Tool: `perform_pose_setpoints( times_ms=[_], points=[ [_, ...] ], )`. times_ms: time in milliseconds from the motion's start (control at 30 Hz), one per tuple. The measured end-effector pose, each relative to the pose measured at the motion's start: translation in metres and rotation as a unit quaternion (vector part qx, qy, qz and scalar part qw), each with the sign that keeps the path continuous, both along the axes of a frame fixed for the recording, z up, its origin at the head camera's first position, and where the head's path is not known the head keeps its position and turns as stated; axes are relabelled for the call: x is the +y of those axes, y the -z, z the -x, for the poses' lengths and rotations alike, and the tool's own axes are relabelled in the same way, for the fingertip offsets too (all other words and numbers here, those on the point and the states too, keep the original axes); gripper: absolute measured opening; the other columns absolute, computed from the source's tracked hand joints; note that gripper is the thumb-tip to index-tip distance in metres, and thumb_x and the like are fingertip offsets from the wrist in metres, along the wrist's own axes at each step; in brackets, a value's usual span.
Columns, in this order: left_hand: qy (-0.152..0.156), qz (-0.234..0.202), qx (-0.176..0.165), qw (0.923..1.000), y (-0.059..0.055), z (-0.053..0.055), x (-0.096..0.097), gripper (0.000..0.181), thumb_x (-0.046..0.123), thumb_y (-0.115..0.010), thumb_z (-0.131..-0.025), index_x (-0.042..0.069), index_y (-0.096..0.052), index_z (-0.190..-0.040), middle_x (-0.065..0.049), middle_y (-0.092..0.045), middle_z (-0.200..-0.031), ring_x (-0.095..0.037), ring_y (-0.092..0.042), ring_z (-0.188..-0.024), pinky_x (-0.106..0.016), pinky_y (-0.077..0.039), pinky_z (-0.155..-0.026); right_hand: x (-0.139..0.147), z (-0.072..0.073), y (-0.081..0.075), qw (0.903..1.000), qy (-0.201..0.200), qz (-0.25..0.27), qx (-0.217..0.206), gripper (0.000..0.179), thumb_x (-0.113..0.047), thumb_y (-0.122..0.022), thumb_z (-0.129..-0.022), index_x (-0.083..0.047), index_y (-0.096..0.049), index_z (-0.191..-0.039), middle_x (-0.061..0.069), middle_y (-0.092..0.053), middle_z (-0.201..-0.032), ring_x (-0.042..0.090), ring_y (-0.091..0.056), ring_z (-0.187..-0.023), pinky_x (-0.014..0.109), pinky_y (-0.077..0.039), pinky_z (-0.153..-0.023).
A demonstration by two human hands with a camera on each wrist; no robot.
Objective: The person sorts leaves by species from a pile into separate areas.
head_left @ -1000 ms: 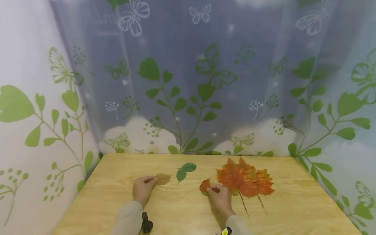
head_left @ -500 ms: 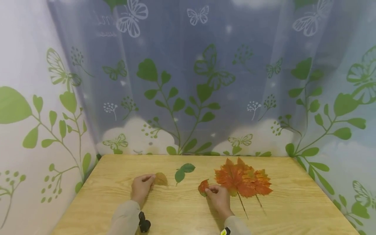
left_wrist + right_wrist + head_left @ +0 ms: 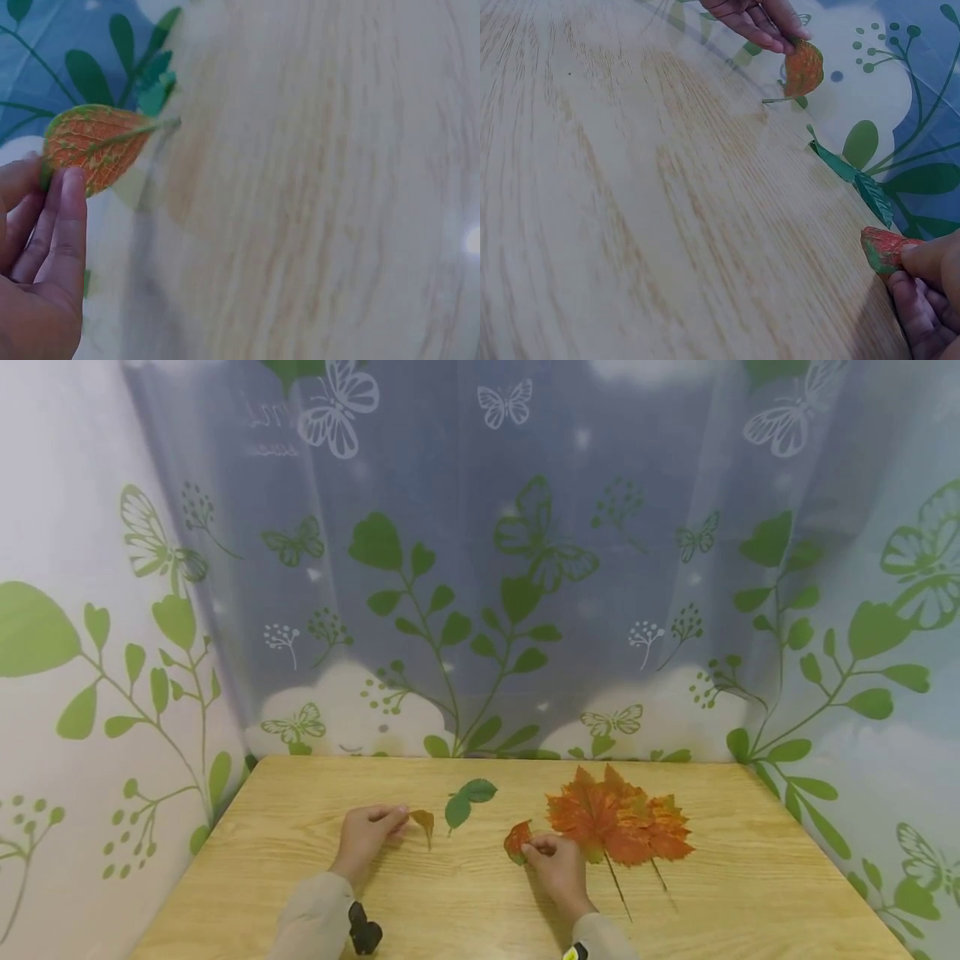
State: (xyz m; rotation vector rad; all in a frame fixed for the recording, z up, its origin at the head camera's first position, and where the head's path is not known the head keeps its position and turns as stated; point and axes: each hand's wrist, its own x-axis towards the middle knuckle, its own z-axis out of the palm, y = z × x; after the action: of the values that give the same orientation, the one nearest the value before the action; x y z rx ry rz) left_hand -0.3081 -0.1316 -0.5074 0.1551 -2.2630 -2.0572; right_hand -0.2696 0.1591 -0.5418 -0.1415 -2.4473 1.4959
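Note:
Between thumb and fingers my left hand (image 3: 365,837) pinches an orange-brown leaf (image 3: 423,823) by its edge, raised off the table. Seen close in the left wrist view, that leaf (image 3: 101,142) shows orange with a green rim, pale veins and a short stem. My right hand (image 3: 558,867) pinches a small red leaf with green at its edge (image 3: 517,841), partly covered by the fingertips. Between the two hands, a green leaf sprig (image 3: 467,802) lies on the table. Right of my right hand lie overlapping orange-red maple leaves (image 3: 592,810) with thin dark stems.
The wood-grain table (image 3: 450,910) reaches back to a curtain (image 3: 630,610) printed with green plants and butterflies. Similar printed cloth hangs at the left and right sides. Each wrist carries a small dark device, the left one (image 3: 365,929) showing most.
The leaf in my left hand has turned from showing its broad face to a narrower, drooping tilt, its tip now pointing down. My right hand and the leaves on the table stay about the same.

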Motion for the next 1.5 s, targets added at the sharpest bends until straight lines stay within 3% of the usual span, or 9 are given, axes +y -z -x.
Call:
perform_pose_setpoints(
  times_ms=[267, 433, 700, 1067, 1200, 1500],
  points=[
    [0.077, -0.022, -0.013, 0.9967, -0.014, -0.006, 0.002, 0.026, 0.007, -0.073, -0.085, -0.006, -0.066, -0.106, -0.017, -0.071, -0.091, -0.028, -0.07, -0.083, -0.04, -0.056, -0.079, -0.001, -0.001, -0.001, 0.9998, -0.005, -0.006, 0.018, 0.011, -0.011, -0.076, -0.081, -0.001, -0.073, -0.08, 0.005, -0.068, -0.073, 0.011, -0.058, -0.067, 0.023, -0.047, -0.058],
    [0.11, -0.012, -0.005, 0.9939, -0.021, -0.012, 0.004, 0.035, 0.009, -0.072, -0.085, -0.008, -0.063, -0.114, -0.015, -0.072, -0.091, -0.02, -0.07, -0.078, -0.034, -0.057, -0.075, 0.0, 0.0, 0.0, 0.9998, -0.005, -0.005, 0.016, 0.011, -0.011, -0.076, -0.081, -0.001, -0.073, -0.081, 0.005, -0.068, -0.074, 0.011, -0.058, -0.068, 0.023, -0.047, -0.059],
    [0.135, -0.029, 0.001, 0.9904, -0.031, -0.026, 0.009, 0.031, 0.012, -0.072, -0.086, -0.009, -0.065, -0.107, -0.01, -0.072, -0.09, -0.015, -0.069, -0.078, -0.027, -0.057, -0.073, 0.001, -0.001, 0.0, 0.9999, -0.006, -0.006, 0.01, 0.011, -0.013, -0.076, -0.082, -0.002, -0.073, -0.082, 0.005, -0.069, -0.075, 0.011, -0.059, -0.069, 0.024, -0.048, -0.059],
    [0.173, -0.049, -0.021, 0.9835, -0.037, -0.048, 0.022, 0.032, 0.013, -0.072, -0.086, -0.011, -0.064, -0.107, -0.009, -0.072, -0.089, -0.013, -0.069, -0.077, -0.025, -0.056, -0.073, -0.001, -0.003, -0.004, 0.9999, -0.01, -0.001, 0.011, 0.013, -0.011, -0.076, -0.081, 0.001, -0.072, -0.083, 0.006, -0.069, -0.076, 0.012, -0.06, -0.069, 0.024, -0.049, -0.059],
    [0.194, -0.044, -0.016, 0.98, -0.036, -0.056, 0.026, 0.032, 0.013, -0.071, -0.087, -0.012, -0.064, -0.106, -0.01, -0.072, -0.09, -0.013, -0.069, -0.077, -0.026, -0.057, -0.073, -0.001, -0.003, -0.003, 0.9999, -0.008, -0.005, 0.013, 0.011, -0.009, -0.076, -0.081, 0.001, -0.072, -0.082, 0.006, -0.068, -0.075, 0.013, -0.06, -0.069, 0.023, -0.048, -0.059],
    [0.239, -0.018, -0.021, 0.9705, -0.016, -0.07, 0.024, 0.03, 0.011, -0.071, -0.086, -0.013, -0.065, -0.103, -0.012, -0.072, -0.088, -0.017, -0.07, -0.077, -0.031, -0.058, -0.073, -0.001, -0.002, 0.0, 0.9997, -0.009, -0.011, 0.018, 0.011, -0.011, -0.076, -0.081, 0.0, -0.072, -0.081, 0.005, -0.068, -0.074, 0.011, -0.059, -0.068, 0.022, -0.047, -0.059]
  ],
)
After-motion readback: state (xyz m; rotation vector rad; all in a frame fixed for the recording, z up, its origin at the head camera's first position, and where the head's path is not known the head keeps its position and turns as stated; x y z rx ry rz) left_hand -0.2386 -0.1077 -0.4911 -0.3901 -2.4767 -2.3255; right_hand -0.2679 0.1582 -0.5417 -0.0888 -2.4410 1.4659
